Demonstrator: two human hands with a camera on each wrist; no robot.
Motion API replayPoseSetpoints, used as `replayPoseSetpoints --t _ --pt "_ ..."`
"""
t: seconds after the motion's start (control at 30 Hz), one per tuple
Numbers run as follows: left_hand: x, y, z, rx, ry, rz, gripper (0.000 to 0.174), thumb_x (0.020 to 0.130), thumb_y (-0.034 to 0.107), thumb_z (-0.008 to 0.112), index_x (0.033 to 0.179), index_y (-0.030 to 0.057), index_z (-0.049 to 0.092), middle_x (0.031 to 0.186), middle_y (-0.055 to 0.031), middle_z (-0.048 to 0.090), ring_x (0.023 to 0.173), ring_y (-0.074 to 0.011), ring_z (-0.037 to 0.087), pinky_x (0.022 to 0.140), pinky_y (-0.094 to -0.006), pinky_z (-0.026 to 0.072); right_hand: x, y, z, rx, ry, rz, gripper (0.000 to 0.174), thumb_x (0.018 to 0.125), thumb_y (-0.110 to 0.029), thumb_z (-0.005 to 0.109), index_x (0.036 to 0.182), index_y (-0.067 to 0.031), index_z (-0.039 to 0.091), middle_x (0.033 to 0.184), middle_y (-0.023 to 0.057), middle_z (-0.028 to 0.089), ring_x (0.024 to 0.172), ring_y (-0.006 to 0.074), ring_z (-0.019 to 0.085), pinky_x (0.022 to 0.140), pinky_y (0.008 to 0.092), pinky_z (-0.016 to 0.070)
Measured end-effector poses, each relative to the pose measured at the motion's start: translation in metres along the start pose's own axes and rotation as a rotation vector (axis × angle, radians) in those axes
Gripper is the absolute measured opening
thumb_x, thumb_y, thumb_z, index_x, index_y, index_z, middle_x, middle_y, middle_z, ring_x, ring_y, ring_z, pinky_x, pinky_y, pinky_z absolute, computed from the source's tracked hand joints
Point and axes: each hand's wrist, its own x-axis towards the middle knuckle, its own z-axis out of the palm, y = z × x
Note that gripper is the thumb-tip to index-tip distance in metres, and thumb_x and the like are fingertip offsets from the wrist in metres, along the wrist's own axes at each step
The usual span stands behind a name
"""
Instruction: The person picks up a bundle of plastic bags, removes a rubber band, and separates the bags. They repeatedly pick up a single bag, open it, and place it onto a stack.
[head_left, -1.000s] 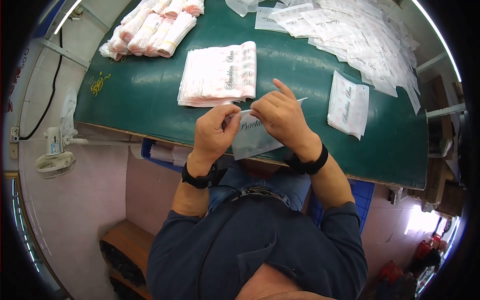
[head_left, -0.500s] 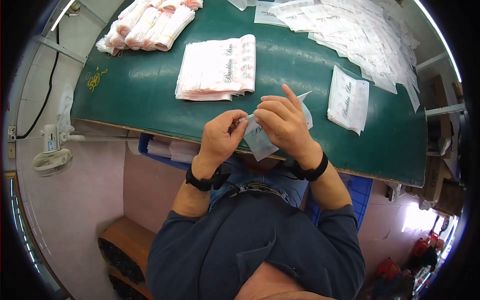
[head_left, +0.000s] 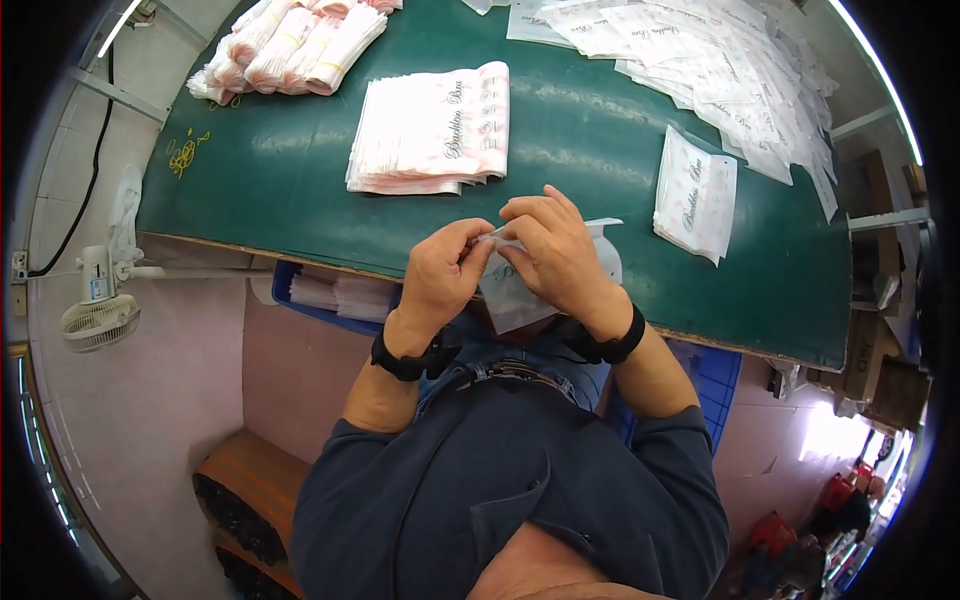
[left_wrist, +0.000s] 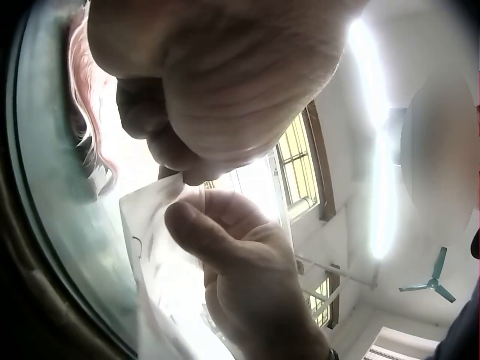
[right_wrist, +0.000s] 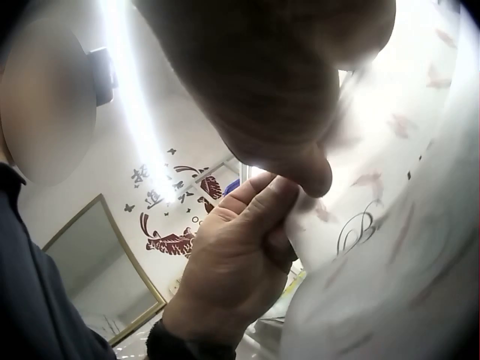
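Over the bench (head_left: 300, 215) edge, the left hand (head_left: 438, 272) and right hand (head_left: 562, 255) pinch the bag (head_left: 512, 304), mostly under the right one.

And here's the bag (head_left: 511, 300) between my left hand (head_left: 438, 272) and right hand (head_left: 556, 250), over the near edge of the table (head_left: 270, 205) — middle stack (head_left: 425, 132) beyond, bundles (head_left: 290, 52) behind it leftward, rubber bands (head_left: 182, 157) before those; to my right, a side stack (head_left: 693, 200) — heap (head_left: 715, 85) behind.

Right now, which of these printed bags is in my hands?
The bag at the table's near edge, pinched by your left hand and right hand; the large stack, small stack and loose pile lie untouched beyond it.
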Motion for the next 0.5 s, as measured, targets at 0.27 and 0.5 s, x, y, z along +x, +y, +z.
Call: replayPoseSetpoints --t 0.27,0.5 --pt "-0.012 -0.025 -0.025 -0.046 0.015 -0.129 0.016 0.097 0.005 0.075 0.112 0.0008 0.073 0.092 -0.0108 0.075 0.073 -0.0246 0.069 0.067 -0.0335 0.0557 -0.012 0.047 -0.043 -0.255 -0.186 -0.053 0.019 0.084 -0.019 0.083 0.089 -0.007 0.069 0.099 0.0062 0.071 0.096 0.0304 0.069 0.1 0.05 0.0526" --pt "0.013 0.017 -0.023 0.581 0.211 0.454 0.03 0.09 0.011 0.08 0.118 0.0046 0.071 0.099 -0.0119 0.075 0.079 -0.0308 0.072 0.07 -0.0396 0.0576 -0.012 0.037 -0.061 -0.208 -0.3 -0.052 0.026 0.084 -0.02 0.084 0.083 -0.0058 0.062 0.086 0.0088 0.062 0.084 0.0331 0.064 0.076 0.0444 0.0523"
